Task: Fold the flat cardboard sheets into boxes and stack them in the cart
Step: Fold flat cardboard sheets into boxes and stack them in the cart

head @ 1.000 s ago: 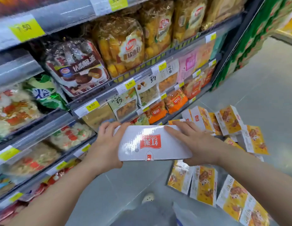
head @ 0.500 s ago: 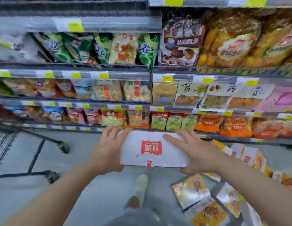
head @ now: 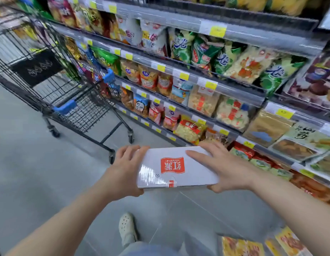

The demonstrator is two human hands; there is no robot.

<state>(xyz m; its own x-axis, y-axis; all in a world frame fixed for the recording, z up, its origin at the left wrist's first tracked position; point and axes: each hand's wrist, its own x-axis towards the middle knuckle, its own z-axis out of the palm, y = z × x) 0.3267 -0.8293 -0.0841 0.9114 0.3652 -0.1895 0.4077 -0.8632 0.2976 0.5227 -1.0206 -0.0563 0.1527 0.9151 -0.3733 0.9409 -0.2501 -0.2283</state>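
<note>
I hold a folded white box [head: 176, 168] with a red logo in front of me at waist height. My left hand [head: 126, 172] grips its left end, fingers curled over the far edge. My right hand [head: 225, 167] holds the right end, fingers spread across the top and thumb under the near edge. The black wire shopping cart [head: 49, 76] with blue corner guards stands to the upper left, about an arm's length beyond the box. Flat yellow cardboard sheets [head: 241, 246] lie on the floor at the bottom right.
Shelves packed with snack bags [head: 206, 74] run along the right side of the aisle. The grey floor [head: 31, 172] stretches to the left. My white shoe [head: 127, 229] is below the box.
My view has swung left from the pile of flat sheets to the cart, which now fills the upper left. Both hands keep the same hold on the white box.
</note>
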